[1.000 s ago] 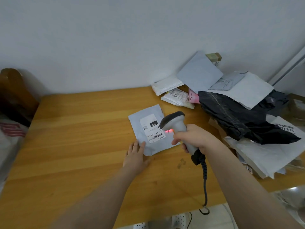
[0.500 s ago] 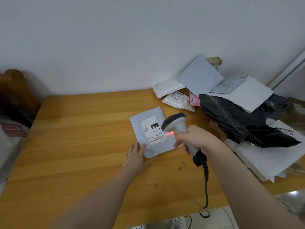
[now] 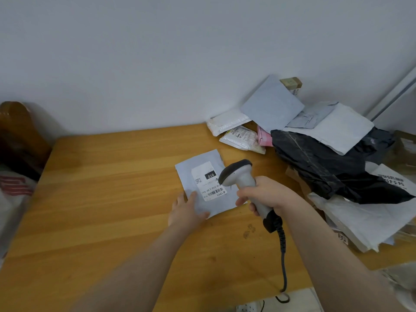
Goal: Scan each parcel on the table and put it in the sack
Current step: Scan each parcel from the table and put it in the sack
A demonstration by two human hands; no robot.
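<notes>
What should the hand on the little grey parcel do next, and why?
Probably pinch the near corner of the grey parcel and lift it toward the sack left of the table. The left hand rests flat on that corner, and the barcode scanner in the right hand shows no red light on the label, so the scan looks done.

One camera, worn on my head, gives the only view. It faces forward and down across the wooden worktop (image 3: 101, 199) toward the white wall (image 3: 157, 52) at the far side. It sits close: my forearms enter from the near edge, and my left hand (image 3: 185, 212) and right hand (image 3: 270, 194), which grips the barcode scanner (image 3: 238, 174), land near the centre. The wide lens takes in the sack (image 3: 11, 199) at far left and the parcel pile (image 3: 333, 158) at far right.
</notes>
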